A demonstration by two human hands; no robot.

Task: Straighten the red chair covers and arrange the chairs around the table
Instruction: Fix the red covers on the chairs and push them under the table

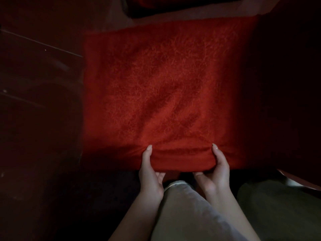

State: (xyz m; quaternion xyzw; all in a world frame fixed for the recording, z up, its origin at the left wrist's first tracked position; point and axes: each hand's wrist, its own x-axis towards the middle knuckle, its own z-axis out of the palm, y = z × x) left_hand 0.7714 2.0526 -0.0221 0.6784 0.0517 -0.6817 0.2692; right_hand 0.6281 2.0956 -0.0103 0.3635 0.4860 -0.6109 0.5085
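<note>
Red cover (pixel 161 94): fills the middle, spread over a seat hidden beneath it, with the near edge turned down over the front. Looks plush and limp, likely light. Shows diagonal ripples across the centre and a shallow crease along the near edge. Probably drags and bunches rather than slides, thanks to the nap. Not fragile, so can take a firm tug.

Dark glossy surface (pixel 34 66): sits just left of the cover. Perhaps the table, but too dim to tell.

Leg (pixel 187 214): in pale cloth, near centre, between the forearms.

Left hand (pixel 150 173) and right hand (pixel 218 171): both pinch the near edge, thumbs (pixel 148 152) on top and fingers curled under, fairly close together around the middle.

Best held along that hem. Probably pulls more evenly with grips nearer the corners.
</note>
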